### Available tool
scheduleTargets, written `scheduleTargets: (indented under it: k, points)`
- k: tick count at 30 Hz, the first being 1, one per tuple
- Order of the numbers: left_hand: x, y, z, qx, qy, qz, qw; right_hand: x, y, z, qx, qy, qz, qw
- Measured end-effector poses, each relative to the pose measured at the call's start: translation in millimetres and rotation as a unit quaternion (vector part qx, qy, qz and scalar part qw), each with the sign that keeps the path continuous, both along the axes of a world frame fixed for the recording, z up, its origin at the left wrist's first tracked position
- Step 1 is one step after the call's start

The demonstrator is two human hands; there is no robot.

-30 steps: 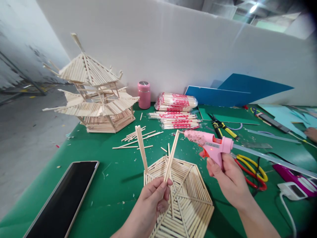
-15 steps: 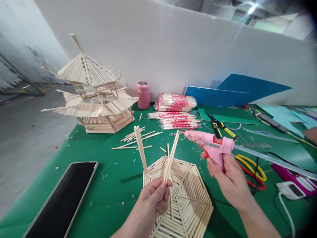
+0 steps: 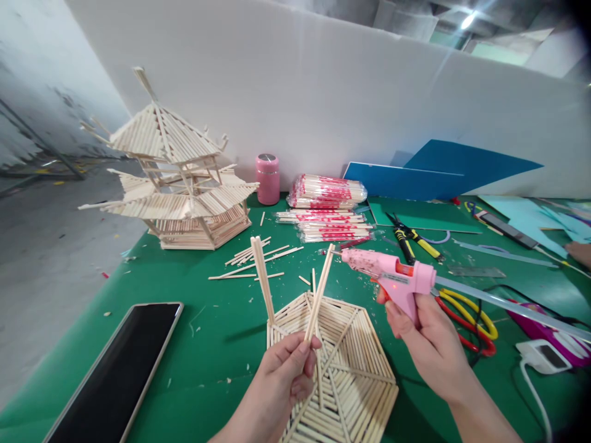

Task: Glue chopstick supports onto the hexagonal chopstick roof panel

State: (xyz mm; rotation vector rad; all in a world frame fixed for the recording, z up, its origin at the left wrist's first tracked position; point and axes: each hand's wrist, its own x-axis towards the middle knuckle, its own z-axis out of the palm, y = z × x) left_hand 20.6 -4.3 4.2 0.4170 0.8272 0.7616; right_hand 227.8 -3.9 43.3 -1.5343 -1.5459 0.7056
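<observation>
My left hand (image 3: 286,372) pinches the lower end of a small bundle of thin wooden sticks (image 3: 319,289), which leans up and to the right. Beneath it lies a many-sided wooden stick panel (image 3: 364,344). Another stick bundle (image 3: 261,277) stands upright at the panel's left corner. My right hand (image 3: 429,338) is wrapped round the handle of a pink glue gun (image 3: 392,271), whose nozzle is at the top end of the held sticks. A clear glue stick (image 3: 498,298) sticks out of the gun's back.
A stick pagoda model (image 3: 184,184) stands at back left, beside a pink flask (image 3: 268,179) and wrapped stick packs (image 3: 327,192). A phone (image 3: 117,369) lies front left. Pliers (image 3: 409,237), cables and a white plug (image 3: 543,357) are at right. Part of another person's hand (image 3: 579,253) shows at the right edge.
The glue gun and my right hand have shifted slightly down and left, with the nozzle now a little lower by the stick tips. My left hand keeps its hold.
</observation>
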Motion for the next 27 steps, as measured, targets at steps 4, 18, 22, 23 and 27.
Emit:
scheduleTargets:
  k: [4, 18, 22, 23, 27]
  points:
    - [0, 0, -0.9, 0.003, -0.001, 0.000, 1.000, -1, 2, 1.3, 0.012, -0.007, -0.010, 1.000]
    - [-1, 0, -0.9, 0.005, -0.002, 0.003, 1.000, -1, -3, 0.9, 0.012, -0.039, -0.006, 0.999]
    - [-1, 1, 2.9, 0.000, 0.006, 0.010, 1.000, -4, -11, 3.0, -0.014, -0.052, 0.020, 0.998]
    - [-1, 1, 3.6, 0.000, 0.007, 0.011, 1.000, -5, -12, 3.4, -0.021, -0.051, 0.025, 0.998]
    - [0, 1, 3.0, 0.002, 0.010, 0.010, 1.000, -4, -11, 3.4, -0.021, -0.031, 0.016, 0.999]
